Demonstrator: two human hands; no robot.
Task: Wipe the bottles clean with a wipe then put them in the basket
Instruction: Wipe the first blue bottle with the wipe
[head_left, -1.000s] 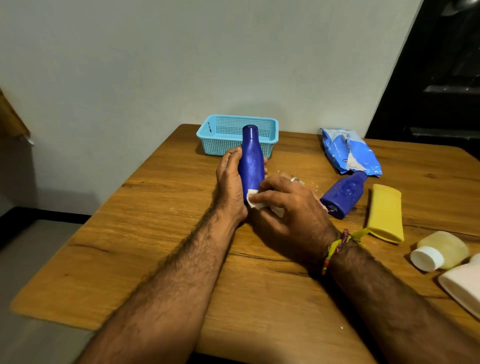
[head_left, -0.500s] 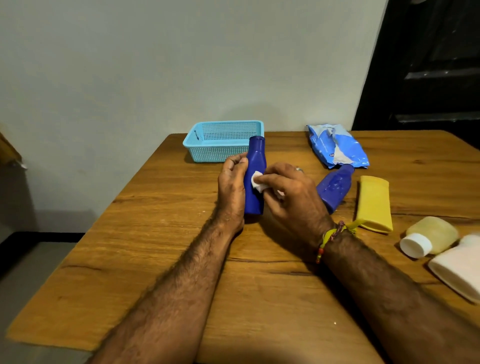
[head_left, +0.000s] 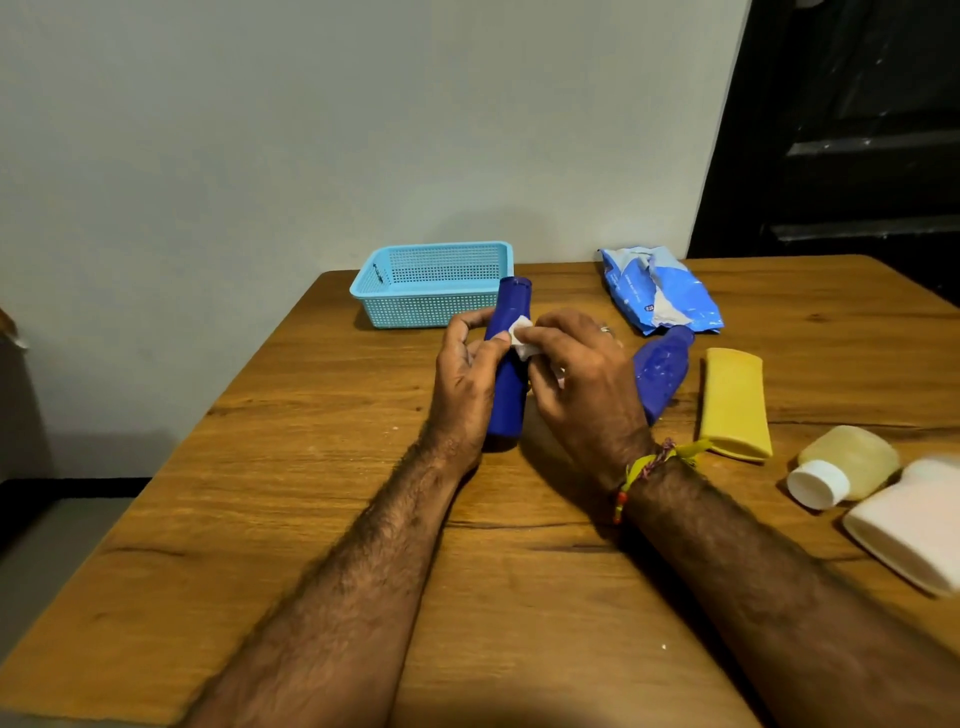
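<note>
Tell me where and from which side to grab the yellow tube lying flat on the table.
Grip the yellow tube across its flat middle, coming down from above with the fingers closing on its two long edges. It lies flat, lengthwise away from the person, so the top face is open. The second blue bottle lies close on its left, so keep the approach vertical rather than sliding in from that side.

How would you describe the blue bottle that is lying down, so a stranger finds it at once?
Start at the wooden table and go to the crumpled blue wipes packet near the far edge. Just in front of it lies the lying blue bottle, beside a yellow bottle. Unlike the other blue bottle, no hand holds it.
</note>
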